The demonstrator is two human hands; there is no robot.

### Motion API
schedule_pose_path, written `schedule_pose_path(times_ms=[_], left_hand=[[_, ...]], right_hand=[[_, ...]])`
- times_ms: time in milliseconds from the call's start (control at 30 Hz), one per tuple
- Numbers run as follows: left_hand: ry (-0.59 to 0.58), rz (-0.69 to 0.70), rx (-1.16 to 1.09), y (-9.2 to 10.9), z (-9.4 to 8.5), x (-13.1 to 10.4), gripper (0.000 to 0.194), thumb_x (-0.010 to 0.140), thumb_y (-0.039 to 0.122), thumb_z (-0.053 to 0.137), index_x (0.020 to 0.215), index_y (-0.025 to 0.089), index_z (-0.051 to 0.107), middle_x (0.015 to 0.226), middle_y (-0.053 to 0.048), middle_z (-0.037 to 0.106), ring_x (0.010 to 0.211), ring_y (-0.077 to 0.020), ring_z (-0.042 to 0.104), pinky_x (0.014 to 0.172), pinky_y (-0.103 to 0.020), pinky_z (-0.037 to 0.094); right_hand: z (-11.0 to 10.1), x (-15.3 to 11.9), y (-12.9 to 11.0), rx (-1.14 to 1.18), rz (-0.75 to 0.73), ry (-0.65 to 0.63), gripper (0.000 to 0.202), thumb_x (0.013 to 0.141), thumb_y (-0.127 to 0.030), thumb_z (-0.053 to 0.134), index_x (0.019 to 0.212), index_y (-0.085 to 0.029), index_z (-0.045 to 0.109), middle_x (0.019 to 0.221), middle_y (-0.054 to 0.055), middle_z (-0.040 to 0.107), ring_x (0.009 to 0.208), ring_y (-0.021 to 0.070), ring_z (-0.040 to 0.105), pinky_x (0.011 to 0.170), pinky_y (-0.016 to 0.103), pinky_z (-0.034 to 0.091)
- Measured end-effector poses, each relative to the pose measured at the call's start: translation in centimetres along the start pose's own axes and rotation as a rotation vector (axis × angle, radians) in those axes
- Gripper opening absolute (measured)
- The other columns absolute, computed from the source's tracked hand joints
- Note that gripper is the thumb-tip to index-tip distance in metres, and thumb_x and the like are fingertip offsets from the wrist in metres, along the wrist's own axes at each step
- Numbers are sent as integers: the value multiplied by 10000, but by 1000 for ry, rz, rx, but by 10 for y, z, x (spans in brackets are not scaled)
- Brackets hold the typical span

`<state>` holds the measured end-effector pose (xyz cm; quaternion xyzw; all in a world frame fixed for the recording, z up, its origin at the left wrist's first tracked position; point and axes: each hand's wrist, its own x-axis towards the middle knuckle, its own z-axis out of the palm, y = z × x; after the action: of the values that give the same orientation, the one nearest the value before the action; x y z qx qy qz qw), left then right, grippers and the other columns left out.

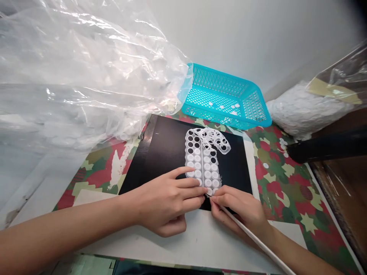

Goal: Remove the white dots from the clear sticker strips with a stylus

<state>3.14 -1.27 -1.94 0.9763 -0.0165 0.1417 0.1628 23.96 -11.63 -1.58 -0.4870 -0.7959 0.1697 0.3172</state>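
Note:
A strip of white round pieces in rows lies on a black board. At its far end, a lacy web with round holes is peeled back and curled over, showing the dark board through the holes. My left hand lies flat on the strip's left side, fingers stretched out and a little apart. My right hand is closed in a pinch around a long thin white stick. The stick's small dark tip touches or nearly touches the strip's near end, beside my left fingertips; the exact contact is hidden.
A turquoise basket holding several small white pieces stands behind the board. A large clear plastic bag bulges on the left. Another filled bag and a black bar are at right. Loose white discs lie on the patterned cloth.

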Motion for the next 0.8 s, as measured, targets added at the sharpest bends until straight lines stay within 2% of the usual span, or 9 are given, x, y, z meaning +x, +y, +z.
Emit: schedule_pose_path(times_ms=[233,400,533,700,800], left_hand=[[3,-2,12,2,0,0,339,783,250,484,1080,141,605,1288,-59,574,1122,-202,516,1158,-393,131],[-4,-8,17,2,0,-1,318,778,255,497,1053,143,611,1278,-58,579,1119,-202,514,1160,-397,129],[-5,-8,14,3,0,0,314,767,255,513,1043,139,610,1272,-56,581,1110,-200,520,1157,-401,139],[-5,-11,12,3,0,0,307,764,243,514,1041,149,607,1279,-51,579,1093,-203,528,1150,-403,157],[-10,-8,13,3,-1,0,325,778,249,491,1066,150,603,1294,-53,570,1110,-204,516,1152,-398,132]], right_hand=[[2,-2,-4,-111,-16,3,216,855,-30,511,699,-180,519,680,6,531,587,94,449,557,192,413],[4,-11,-1,-129,24,-71,271,890,-69,455,648,-178,504,697,4,493,594,97,426,559,204,390],[4,-17,3,-111,41,-111,266,879,-39,446,656,-180,476,720,7,461,629,109,389,574,227,363],[-1,-13,-2,-121,33,-179,273,881,-28,429,662,-183,479,692,3,445,613,114,382,541,239,340],[-5,-10,-3,-85,-6,-94,218,843,1,496,733,-184,531,694,5,503,599,106,426,527,222,377]])
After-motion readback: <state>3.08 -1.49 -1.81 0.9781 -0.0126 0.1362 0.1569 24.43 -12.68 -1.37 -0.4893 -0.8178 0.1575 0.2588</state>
